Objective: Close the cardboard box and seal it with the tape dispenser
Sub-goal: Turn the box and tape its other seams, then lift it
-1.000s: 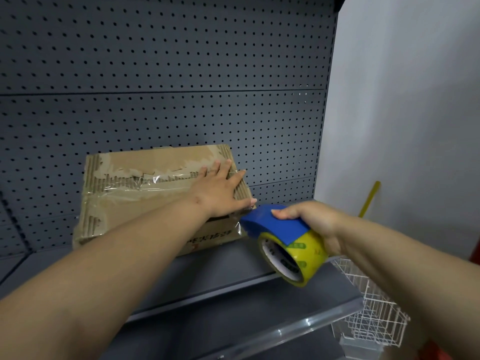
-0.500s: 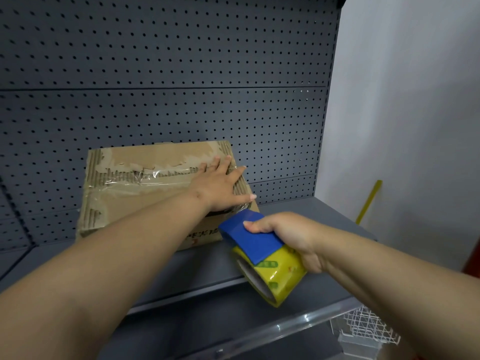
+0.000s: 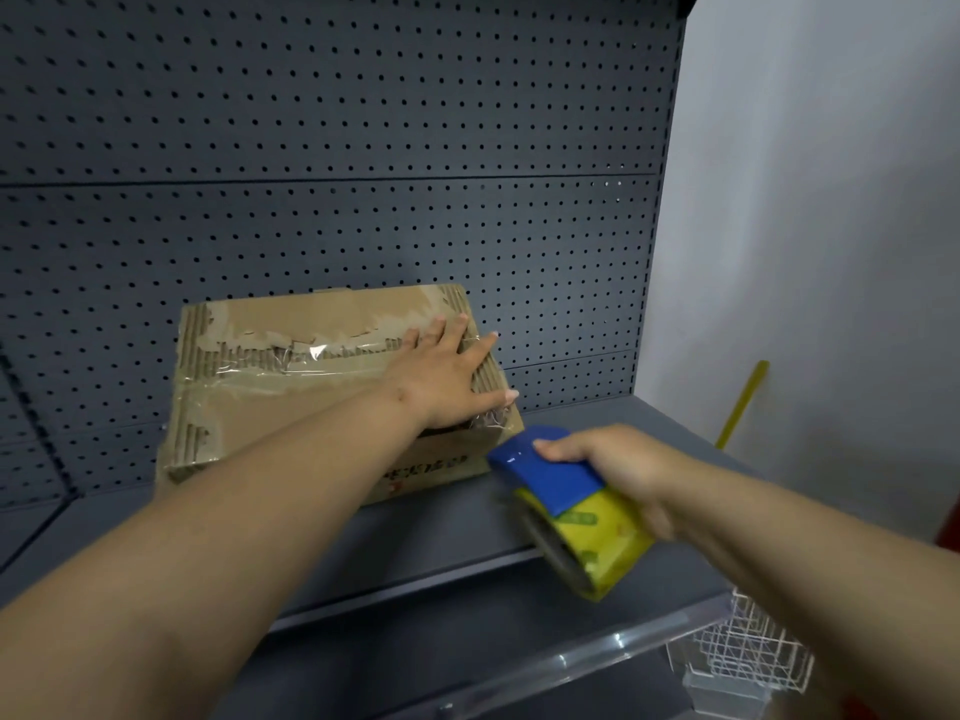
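Note:
A worn cardboard box (image 3: 291, 397) lies closed on the grey shelf, with clear tape running across its torn top. My left hand (image 3: 447, 374) rests flat, fingers spread, on the box's right end, over the tape. My right hand (image 3: 618, 470) grips the tape dispenser (image 3: 566, 506), a blue guard over a yellow tape roll. The dispenser hangs just above the shelf, close to the box's lower right corner.
The grey shelf (image 3: 415, 543) has a clear plastic front strip (image 3: 587, 662). A dark pegboard (image 3: 332, 148) stands behind the box. A white wire basket (image 3: 753, 652) hangs at the lower right. A yellow stick (image 3: 743, 402) leans against the white wall.
My right hand has swung the dispenser down and left, then back toward the box's lower right corner. My left hand has stayed flat on the box.

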Demonstrator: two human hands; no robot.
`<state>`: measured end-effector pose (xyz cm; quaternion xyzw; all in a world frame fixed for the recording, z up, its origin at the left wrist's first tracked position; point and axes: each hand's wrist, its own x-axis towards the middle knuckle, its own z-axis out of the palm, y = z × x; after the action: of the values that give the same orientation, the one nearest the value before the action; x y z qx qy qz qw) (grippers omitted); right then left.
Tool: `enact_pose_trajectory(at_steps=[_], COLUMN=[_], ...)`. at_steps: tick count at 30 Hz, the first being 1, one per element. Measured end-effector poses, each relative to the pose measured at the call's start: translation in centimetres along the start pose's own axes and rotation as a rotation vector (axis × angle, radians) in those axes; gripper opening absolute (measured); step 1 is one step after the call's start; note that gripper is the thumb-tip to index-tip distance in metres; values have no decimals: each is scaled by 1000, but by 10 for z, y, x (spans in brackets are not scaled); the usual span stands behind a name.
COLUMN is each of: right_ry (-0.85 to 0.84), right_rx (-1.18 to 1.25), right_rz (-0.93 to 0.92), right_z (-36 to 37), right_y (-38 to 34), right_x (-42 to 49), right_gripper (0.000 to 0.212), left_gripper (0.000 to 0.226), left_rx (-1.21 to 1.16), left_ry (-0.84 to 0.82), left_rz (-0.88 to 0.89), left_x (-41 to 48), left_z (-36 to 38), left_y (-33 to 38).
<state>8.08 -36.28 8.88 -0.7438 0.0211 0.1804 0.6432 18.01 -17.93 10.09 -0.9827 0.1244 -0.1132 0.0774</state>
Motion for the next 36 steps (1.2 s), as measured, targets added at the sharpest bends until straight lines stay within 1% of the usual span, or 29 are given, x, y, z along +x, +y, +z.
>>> enact_pose_trajectory(at_steps=[2,4,6,8,10,12,14,16,18,20,22,26,28,30,33,34,35,36], right_ry=[71,162,231,263,287,300,314,302,284,287,297,345,344,363,463,529,608,678], right_rx=[51,40,2,-74,-158,-209,-288,-488,-723,-896,-1042,-1453,-1534,-1525,-1483,-1409,-1238,-957], right_rz=[-7,-66,-118,-138,-144,-147,-154,-158,-146,-120,-87,-6,27,41,37,-20,-134,-269], right_z=[-28,-49,-62,-71,-76,-79,-81,-82,-84,-86,-86,-85,-86,-84,-76,-71,-64,-54], right_y=[-6,-12,-19,-24,-27,-29,-28,-25,-17,-6,3,20,29,38,43,39,33,27], right_x=[0,8,21,36,51,67,85,105,127,147,163,185,192,195,193,190,183,175], right_gripper=[17,19,22,25,27,25,22,23,26,30,35,39,39,42,48,50,51,49], left_gripper=[77,67,58,52,48,48,48,49,53,56,57,58,56,53,48,46,44,42], left_rx=[-2,-14,8,33,-4,-81,-140,-167,-158,-135,-132,-181,-191,-214,-320,-389,-464,-522], left_ry=[-12,3,82,159,136,79,68,104,140,144,142,138,140,132,121,130,145,161], left_rz=[22,68,181,336,403,387,359,283,169,102,89,57,55,57,48,29,-1,-37], left_x=[0,-2,-3,-4,-6,-8,-10,-9,-9,-9,-10,-8,-6,-6,-8,-8,-8,-8], left_z=[1,0,0,1,-2,-4,-5,-5,-4,-3,-2,0,1,0,-4,-6,-8,-9], left_y=[1,2,3,3,2,0,-2,-5,-7,-7,-6,-9,-10,-10,-12,-14,-15,-15])
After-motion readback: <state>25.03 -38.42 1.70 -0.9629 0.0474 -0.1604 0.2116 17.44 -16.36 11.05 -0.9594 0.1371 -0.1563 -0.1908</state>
